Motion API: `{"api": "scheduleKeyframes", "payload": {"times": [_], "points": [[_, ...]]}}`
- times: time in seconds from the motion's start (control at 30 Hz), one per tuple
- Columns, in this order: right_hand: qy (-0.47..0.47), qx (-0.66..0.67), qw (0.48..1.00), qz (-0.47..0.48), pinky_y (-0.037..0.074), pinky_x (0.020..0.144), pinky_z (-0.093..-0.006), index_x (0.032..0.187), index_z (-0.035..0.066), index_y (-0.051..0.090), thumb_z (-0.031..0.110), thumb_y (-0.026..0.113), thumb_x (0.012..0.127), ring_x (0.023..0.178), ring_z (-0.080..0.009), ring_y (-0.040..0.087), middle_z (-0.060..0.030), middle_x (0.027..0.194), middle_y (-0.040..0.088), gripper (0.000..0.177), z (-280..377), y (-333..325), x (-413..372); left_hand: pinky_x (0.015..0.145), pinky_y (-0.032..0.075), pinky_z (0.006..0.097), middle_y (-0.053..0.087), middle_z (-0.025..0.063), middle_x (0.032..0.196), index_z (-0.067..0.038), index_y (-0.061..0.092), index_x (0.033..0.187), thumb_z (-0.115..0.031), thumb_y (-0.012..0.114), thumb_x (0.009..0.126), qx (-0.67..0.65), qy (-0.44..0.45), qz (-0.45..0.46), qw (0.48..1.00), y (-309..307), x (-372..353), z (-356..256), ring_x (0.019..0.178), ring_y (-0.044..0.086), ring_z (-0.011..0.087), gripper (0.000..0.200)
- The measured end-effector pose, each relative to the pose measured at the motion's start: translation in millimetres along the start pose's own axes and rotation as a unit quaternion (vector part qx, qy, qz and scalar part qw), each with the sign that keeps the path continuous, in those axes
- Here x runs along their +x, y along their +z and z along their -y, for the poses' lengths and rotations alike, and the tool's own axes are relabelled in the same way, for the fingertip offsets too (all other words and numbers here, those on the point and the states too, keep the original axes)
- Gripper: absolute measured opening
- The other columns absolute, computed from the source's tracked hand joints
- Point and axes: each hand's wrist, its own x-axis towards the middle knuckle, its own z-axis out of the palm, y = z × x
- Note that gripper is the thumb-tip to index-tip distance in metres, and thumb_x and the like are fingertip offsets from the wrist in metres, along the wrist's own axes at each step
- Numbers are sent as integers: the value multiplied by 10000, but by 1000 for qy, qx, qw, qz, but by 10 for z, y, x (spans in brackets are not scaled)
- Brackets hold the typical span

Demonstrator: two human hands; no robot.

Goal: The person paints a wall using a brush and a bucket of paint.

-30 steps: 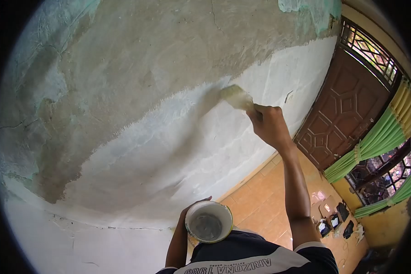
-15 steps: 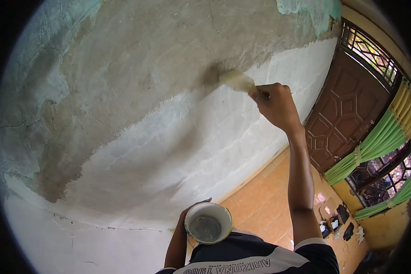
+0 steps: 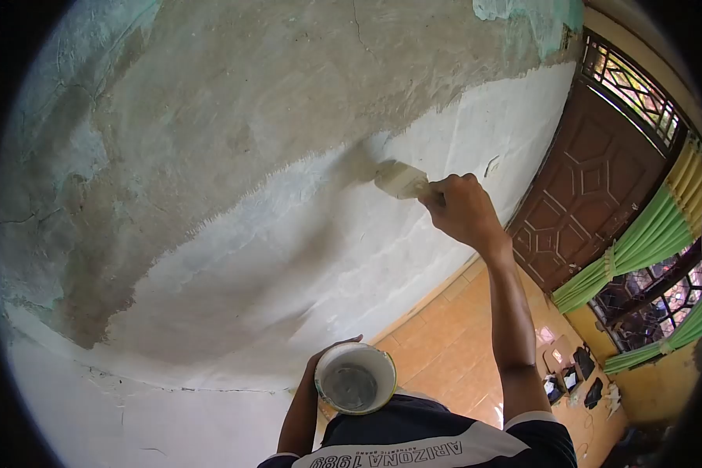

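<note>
My right hand (image 3: 466, 212) is closed round the handle of a wide, pale-bristled paintbrush (image 3: 400, 179). The bristles lie against the freshly coated white band of the wall (image 3: 444, 148), a little below its ragged upper edge. Grey-brown bare plaster (image 3: 249, 101) shows above that edge. Close to my body, my left hand (image 3: 313, 365) wraps round the side of a small white bucket (image 3: 384, 373), its fingertips showing past the rim. Inside the bucket, greyish paint (image 3: 351, 388) covers the bottom. Most of my left palm is hidden behind the bucket.
A brown panelled door (image 3: 593, 171) stands at the right end of the wall. Beside it hang green curtains (image 3: 639, 234) at a window. Orange floor tiles (image 3: 444, 335) lie below, with several small items and a box (image 3: 558, 359) on them. Old turquoise paint (image 3: 522, 19) remains high up.
My right hand and the brush have moved down the wall, from the ragged paint edge into the white area. The bucket and my left hand have stayed nearly still.
</note>
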Motion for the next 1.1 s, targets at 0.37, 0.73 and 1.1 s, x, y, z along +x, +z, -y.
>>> {"api": "scheduleKeyframes", "payload": {"times": [0.37, 0.73, 1.1], "points": [[-9, 80, 991, -105, 510, 607, -468, 903, -53, 744, 123, 710, 962, 610, -452, 641, -265, 680, 640, 189, 260, -246, 99, 716, 588, 379, 746, 22, 823, -139, 759, 900, -494, 713, 1024, -15, -36, 39, 998, -256, 337, 12, 708, 683, 159, 379], [-18, 33, 994, -106, 498, 576, -435, 980, 1, 769, 172, 717, 1000, 571, -380, 632, -214, 675, 649, 180, 22, 215, 1, 719, 592, 387, 749, 28, 828, -140, 755, 889, -519, 739, 996, -14, -50, 20, 998, -244, 362, -9, 710, 689, 161, 394], [-46, 47, 991, -118, 533, 633, -469, 915, -25, 770, 142, 699, 983, 654, -434, 679, -265, 719, 667, 194, 109, -230, 141, 729, 600, 380, 758, 37, 837, -133, 767, 908, -538, 738, 990, -7, -77, 32, 996, -261, 452, -53, 717, 697, 166, 415]]}}
